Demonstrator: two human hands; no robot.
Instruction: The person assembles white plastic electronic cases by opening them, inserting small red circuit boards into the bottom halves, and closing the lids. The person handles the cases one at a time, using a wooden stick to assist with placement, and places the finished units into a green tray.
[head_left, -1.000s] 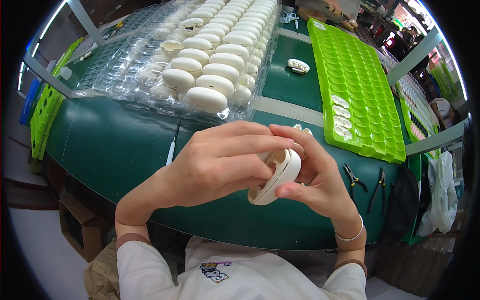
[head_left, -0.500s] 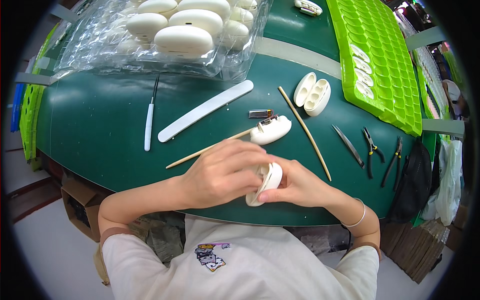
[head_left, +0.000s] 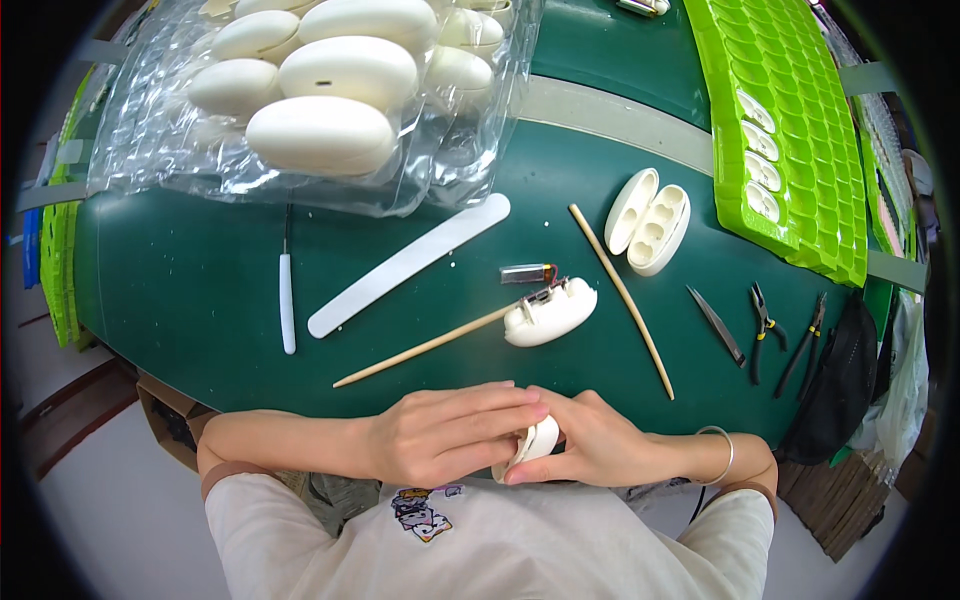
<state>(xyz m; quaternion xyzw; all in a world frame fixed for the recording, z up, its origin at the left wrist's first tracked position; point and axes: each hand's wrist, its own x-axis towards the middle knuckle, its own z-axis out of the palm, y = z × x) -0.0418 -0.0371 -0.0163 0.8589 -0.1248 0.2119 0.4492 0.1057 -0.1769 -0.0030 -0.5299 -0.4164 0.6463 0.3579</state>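
Observation:
Close to my body, at the bench's near edge, both hands are closed on a white earbud charging case (head_left: 532, 446). My right hand (head_left: 598, 440) grips it from the right, thumb along its lower side. The fingers of my left hand (head_left: 450, 437) lie across its left side and top, hiding much of it. Just beyond them rests a white case part (head_left: 548, 315) with a small circuit board and wires exposed. A small silver battery (head_left: 526, 273) lies behind it. One wooden stick (head_left: 430, 345) touches this part's left end; another wooden stick (head_left: 625, 305) lies to the right.
An open white case (head_left: 648, 225) stands farther right. Tweezers (head_left: 716, 326) and two pliers (head_left: 764, 325) lie near a black cloth (head_left: 832, 385). A white file (head_left: 410, 265) and a white-handled pick (head_left: 287, 302) are left. Clear plastic trays (head_left: 420, 180) hold white cases; a green tray (head_left: 790, 130) stands far right.
Both hands and the held case have come closer to my body. My left fingers now lie flatter over the case. The bench things appear lower in the view.

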